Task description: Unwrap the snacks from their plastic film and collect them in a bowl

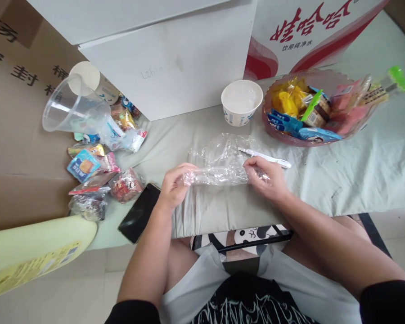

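Between my hands stretches a clear, crinkled plastic bag (219,173), its far part spread on the cloth. My left hand (177,184) pinches the bag's left end. Its right end is gripped by my right hand (265,177), fingers curled. A white utility knife (266,157) lies just beyond my right hand, its tip resting by the plastic. Behind the bag stands a white paper cup (241,103) with blue print, upright; clear plastic seems to lie inside it. A black phone (140,213) lies flat beside my left forearm.
A pink clear bowl (317,139) of packaged snacks stands at the right. Tipped cups, including a clear plastic cup (72,108), and several snack packets (84,165) crowd the left. White boxes (175,67) line the back. The table's front edge (216,231) borders my lap.
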A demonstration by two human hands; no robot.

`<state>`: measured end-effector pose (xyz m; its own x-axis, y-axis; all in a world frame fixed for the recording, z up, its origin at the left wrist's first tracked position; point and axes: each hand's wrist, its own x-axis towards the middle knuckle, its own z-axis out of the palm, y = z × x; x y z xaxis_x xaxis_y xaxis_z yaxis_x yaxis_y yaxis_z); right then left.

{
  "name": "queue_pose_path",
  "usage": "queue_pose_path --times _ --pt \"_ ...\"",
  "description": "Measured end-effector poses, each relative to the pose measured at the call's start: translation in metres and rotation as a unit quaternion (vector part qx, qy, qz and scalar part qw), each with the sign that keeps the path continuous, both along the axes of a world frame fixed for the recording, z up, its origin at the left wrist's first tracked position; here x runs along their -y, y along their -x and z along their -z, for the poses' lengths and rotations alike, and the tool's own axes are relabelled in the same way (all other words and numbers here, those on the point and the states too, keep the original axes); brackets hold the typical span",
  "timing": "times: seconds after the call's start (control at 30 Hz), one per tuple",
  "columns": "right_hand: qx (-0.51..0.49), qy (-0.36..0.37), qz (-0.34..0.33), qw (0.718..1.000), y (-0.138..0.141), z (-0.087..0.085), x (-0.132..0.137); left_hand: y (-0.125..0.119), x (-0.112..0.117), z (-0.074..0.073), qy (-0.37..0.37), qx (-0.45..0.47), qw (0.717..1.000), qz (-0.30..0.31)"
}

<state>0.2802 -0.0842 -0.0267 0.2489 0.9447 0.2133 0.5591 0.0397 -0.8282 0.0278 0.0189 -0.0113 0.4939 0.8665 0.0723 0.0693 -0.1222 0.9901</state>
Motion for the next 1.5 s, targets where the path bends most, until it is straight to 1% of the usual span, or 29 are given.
queue_pose_path --times 0.17,0.3,0.37,0.43,0.57,0.63,0.67,0.77,0.83,0.9,1.07,1.17,1.3,1.4,1.5 --pt "0.002 0.001 -0.012 1.000 -0.001 0.001 0.001 0.001 0.001 0.009 0.049 0.040 0.997 -0.050" --pt "0.008 0.012 -0.011 1.000 -0.001 0.002 0.001 0.002 0.000 0.016 0.124 0.083 0.980 -0.129" --pt "0.011 0.013 -0.007 1.000 -0.001 0.002 0.001 0.002 0.000 0.017 0.141 0.082 0.975 -0.152" --pt "0.014 0.010 -0.008 1.000 -0.001 0.002 0.001 0.001 0.000 0.017 0.132 0.077 0.977 -0.151" --pt "0.016 0.000 -0.021 1.000 0.000 0.003 0.001 0.001 0.000 0.015 0.053 0.057 0.991 -0.107" --pt "0.016 0.000 -0.026 1.000 0.000 0.003 0.001 0.001 0.000 0.014 0.033 0.052 0.993 -0.097" --pt "0.018 0.003 -0.029 0.999 0.000 0.003 0.001 0.001 0.001 0.014 0.040 0.051 0.993 -0.103" --pt "0.030 0.019 -0.042 0.998 0.000 0.003 0.000 0.000 0.001 0.014 0.109 0.058 0.981 -0.148" --pt "0.037 0.029 -0.050 0.998 0.001 0.003 0.000 -0.001 0.001 0.014 0.140 0.063 0.973 -0.172" --pt "0.041 0.035 -0.058 0.997 0.001 0.003 0.000 0.000 0.000 0.014 0.134 0.062 0.974 -0.173" --pt "0.047 0.040 -0.069 0.996 0.000 0.003 -0.001 0.001 -0.001 0.016 0.066 0.057 0.986 -0.145" --pt "0.039 0.044 -0.068 0.996 0.000 0.003 -0.001 -0.001 -0.001 0.013 0.072 0.086 0.978 -0.176" --pt "0.004 0.061 -0.048 0.997 0.000 0.003 -0.003 -0.007 -0.001 0.003 0.117 0.134 0.952 -0.248" --pt "-0.047 0.075 -0.023 0.996 0.001 0.005 -0.004 -0.010 -0.002 -0.003 0.143 0.132 0.937 -0.289" --pt "-0.085 0.094 0.003 0.992 0.002 0.009 -0.004 -0.010 -0.002 -0.005 0.145 0.118 0.934 -0.304"
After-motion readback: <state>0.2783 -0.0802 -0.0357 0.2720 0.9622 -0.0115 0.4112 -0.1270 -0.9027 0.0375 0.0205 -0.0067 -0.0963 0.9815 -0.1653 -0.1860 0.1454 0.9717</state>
